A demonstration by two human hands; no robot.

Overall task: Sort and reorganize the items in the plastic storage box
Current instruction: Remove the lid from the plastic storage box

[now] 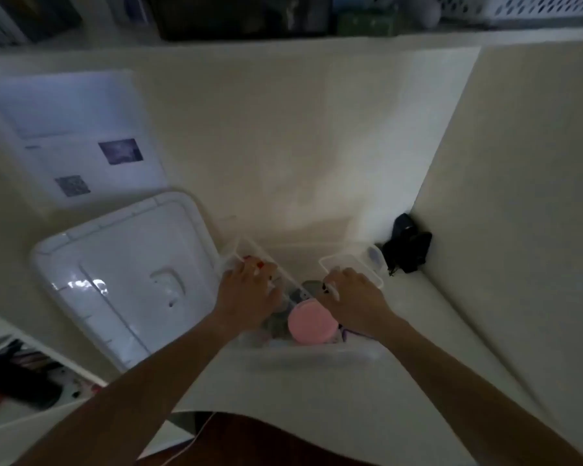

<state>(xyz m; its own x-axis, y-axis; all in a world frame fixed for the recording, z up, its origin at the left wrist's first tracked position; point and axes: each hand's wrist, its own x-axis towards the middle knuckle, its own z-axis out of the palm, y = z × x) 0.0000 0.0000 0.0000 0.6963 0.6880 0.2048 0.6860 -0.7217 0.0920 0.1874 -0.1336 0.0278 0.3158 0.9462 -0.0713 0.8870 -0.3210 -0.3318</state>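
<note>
Clear plastic forms the storage box, which stands on the white desk right in front of the person. Both hands reach into it from above. The left hand lies over a small clear tray at the box's left side; its fingers are bent down, but blur hides whether they grip the tray. The right hand rests on a clear lidded container at the right side, fingers curled over its edge; a firm grip cannot be confirmed. Between the two hands sits a pink round lid. Other items in the box are dark and too blurred to name. The white box lid lies just left of the box.
</note>
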